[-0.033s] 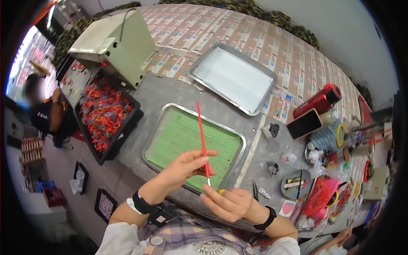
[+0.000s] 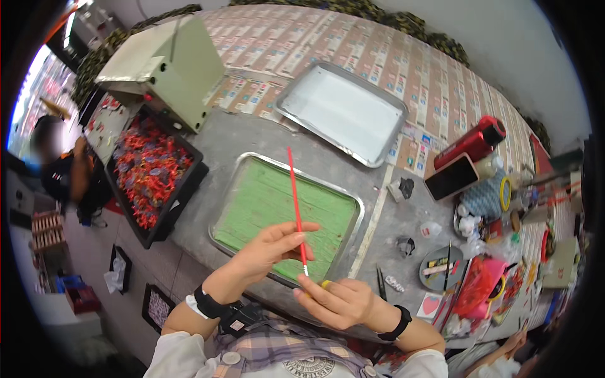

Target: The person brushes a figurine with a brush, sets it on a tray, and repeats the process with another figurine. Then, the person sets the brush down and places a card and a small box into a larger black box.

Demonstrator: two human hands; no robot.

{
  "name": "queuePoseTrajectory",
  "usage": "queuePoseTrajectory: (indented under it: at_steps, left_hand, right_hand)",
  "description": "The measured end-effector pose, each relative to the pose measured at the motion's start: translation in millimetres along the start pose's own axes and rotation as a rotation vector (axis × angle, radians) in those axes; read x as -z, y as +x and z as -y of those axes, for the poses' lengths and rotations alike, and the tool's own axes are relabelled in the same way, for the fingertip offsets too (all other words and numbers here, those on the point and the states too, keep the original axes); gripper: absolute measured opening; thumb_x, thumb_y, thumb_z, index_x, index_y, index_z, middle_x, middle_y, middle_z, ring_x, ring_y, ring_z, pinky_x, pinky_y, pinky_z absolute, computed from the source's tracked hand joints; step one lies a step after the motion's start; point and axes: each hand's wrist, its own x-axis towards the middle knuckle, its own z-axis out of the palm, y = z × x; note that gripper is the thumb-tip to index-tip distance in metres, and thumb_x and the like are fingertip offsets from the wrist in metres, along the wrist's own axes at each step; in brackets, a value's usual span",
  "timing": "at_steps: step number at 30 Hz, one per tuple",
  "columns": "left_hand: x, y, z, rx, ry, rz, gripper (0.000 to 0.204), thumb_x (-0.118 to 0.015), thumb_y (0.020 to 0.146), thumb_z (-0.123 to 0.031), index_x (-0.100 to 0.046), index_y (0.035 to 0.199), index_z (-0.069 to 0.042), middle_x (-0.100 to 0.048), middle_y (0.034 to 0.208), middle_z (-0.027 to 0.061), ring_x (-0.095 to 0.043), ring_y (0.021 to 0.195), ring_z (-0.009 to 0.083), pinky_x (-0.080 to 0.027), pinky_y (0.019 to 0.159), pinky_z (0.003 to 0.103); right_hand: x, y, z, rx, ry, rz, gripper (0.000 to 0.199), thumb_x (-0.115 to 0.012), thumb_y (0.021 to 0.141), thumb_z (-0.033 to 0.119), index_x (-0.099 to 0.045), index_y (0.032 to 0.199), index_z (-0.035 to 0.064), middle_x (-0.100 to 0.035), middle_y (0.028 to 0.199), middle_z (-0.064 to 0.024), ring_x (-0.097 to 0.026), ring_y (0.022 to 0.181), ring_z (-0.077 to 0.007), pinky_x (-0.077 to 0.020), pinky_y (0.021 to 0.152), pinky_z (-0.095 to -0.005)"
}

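A slim red paintbrush point(image 2: 293, 195) slants up between the thumb and fingers of my left hand point(image 2: 274, 249), its pale ferrule end pointing down toward me. At that lower end are the closed fingertips of my right hand point(image 2: 337, 302). Whatever they pinch is too small or hidden to make out. Something yellow wraps one right finger. Both hands are over the near edge of a metal tray point(image 2: 360, 217) lined with a green, wrinkled sheet point(image 2: 271, 195).
Beyond lies a second metal tray point(image 2: 343, 113) with a whitish bottom. A black bin point(image 2: 189, 183) of red and purple pieces and a pale green metal box point(image 2: 189, 75) stand left. At right are a phone point(image 2: 452, 176), red bottle point(image 2: 469, 143), round dish point(image 2: 435, 283) and tweezers point(image 2: 380, 282).
The whole view has shifted slightly. Both hands keep nearly the same pose, with the paintbrush still in my left hand.
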Motion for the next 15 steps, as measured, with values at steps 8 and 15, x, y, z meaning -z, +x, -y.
queuePoseTrajectory:
  at_steps: [8,15]
  left_hand:
    - [69.2,-20.0,69.2,-0.070,0.190,0.048,0.033,-0.057,0.089,-0.018,-0.053,0.115,0.002,-0.059,0.066,0.0045,-0.056,0.061,0.0135,-0.045,0.060,0.025]
    - [102.7,-83.4,142.3,0.122,0.306,0.187,0.026,-0.060,0.085,-0.010,-0.061,0.109,0.000,-0.059,0.070,0.0000,-0.052,0.060,0.0046,-0.041,0.055,0.019]
  right_hand:
    - [33.1,-125.8,9.2,-0.756,-0.417,-0.071,0.024,-0.067,0.072,0.004,-0.063,0.095,0.0066,-0.066,0.090,-0.0128,-0.062,0.065,-0.0222,-0.0460,0.048,-0.0292]
    - [-18.0,-195.9,69.2,-1.340,-0.413,0.036,0.020,-0.062,0.077,0.006,-0.060,0.097,0.0044,-0.060,0.090,-0.0115,-0.058,0.086,-0.0291,-0.0464,0.074,-0.0379]
